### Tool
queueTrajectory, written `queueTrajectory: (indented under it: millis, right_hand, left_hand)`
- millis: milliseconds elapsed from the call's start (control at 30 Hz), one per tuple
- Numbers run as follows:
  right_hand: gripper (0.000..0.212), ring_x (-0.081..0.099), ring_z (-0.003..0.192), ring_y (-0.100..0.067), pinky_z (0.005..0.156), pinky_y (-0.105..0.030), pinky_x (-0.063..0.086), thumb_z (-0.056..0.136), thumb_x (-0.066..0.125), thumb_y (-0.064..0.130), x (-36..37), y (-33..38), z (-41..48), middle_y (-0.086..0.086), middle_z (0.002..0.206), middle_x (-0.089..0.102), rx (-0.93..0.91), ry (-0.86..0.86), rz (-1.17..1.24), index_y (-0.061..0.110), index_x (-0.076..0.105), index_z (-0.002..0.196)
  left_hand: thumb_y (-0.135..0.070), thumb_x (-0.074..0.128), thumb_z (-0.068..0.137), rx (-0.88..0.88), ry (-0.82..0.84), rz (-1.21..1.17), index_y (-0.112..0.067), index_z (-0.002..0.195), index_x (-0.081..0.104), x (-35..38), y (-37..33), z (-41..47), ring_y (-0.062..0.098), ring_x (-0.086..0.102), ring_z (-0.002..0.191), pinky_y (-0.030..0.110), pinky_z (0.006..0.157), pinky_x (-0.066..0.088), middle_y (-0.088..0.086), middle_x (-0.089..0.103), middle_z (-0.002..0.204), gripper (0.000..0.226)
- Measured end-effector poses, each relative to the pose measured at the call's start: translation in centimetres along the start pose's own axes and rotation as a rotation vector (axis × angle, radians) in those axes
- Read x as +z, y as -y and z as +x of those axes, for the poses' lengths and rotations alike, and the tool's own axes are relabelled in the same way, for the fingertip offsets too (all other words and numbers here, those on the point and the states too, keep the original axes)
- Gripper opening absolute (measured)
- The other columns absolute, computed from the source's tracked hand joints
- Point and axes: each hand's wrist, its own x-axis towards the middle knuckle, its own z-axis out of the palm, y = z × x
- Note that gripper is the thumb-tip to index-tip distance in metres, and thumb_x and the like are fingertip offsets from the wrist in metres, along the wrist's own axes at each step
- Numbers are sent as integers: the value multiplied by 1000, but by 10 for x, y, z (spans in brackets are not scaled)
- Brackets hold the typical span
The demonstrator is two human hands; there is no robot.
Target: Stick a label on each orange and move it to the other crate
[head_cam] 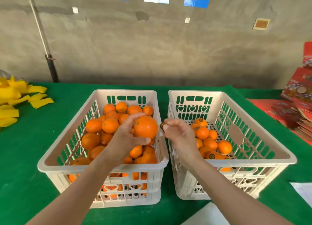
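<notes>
On the green bench (25, 140), the left crate (126, 91) is sitting heaped with bare fruit, while the right crate (194, 92) is holding a few labelled ones. The left hand (125, 133) is gripping an orange (146, 127) above the left crate's right edge and should probably be holding it steady. The right hand (177, 131), just beside it, is pinching a small dark label (162, 125), which likely needs pressing flat onto smooth peel. The orange is looking large and glossy, its green stem dimple facing up.
</notes>
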Motion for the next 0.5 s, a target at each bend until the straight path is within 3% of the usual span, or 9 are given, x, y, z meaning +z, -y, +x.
queueTrajectory:
  millis: [100,167,233,300,400,500]
  right_hand:
    - [7,67,95,-12,86,-31,52,86,63,13,-15,18,-17,4,94,72,145,78,205,14,68,81]
    - [11,68,94,-12,80,-27,54,86,60,16,-23,27,-27,0,96,73,183,142,264,11,70,83]
    - [17,67,99,-19,84,-29,54,87,59,16,-30,32,-35,-6,103,72,185,168,232,5,70,93]
    - [23,64,105,-28,94,-39,51,88,59,16,-37,37,-41,-14,108,69,182,149,161,-2,68,99]
    - [11,61,106,-32,98,-47,48,90,60,12,-45,40,-50,-16,110,66,173,132,76,5,68,86]
    - [17,60,106,-26,95,-44,49,89,62,10,-52,42,-56,-9,110,66,126,130,-23,18,64,74]
  left_hand:
    - [6,66,75,-121,100,-344,-33,131,50,22,-7,-11,30,59,115,37,87,55,7,51,134,70]
    - [-3,60,67,-183,150,-449,-24,132,50,35,-10,-14,34,60,108,34,80,55,14,52,131,70]
    - [-7,59,64,-240,168,-524,-18,133,49,50,-15,-18,32,60,89,33,69,48,17,53,125,71]
    - [-14,65,75,-262,112,-460,-16,131,50,63,-19,-21,24,58,82,28,62,44,16,52,122,58]
    - [-12,49,97,-303,-36,-425,-20,119,56,80,-17,-21,10,62,83,17,59,46,7,58,109,24]
    - [-31,43,98,-316,-30,-348,-22,120,58,88,-20,-25,22,58,88,29,63,43,11,56,120,28]
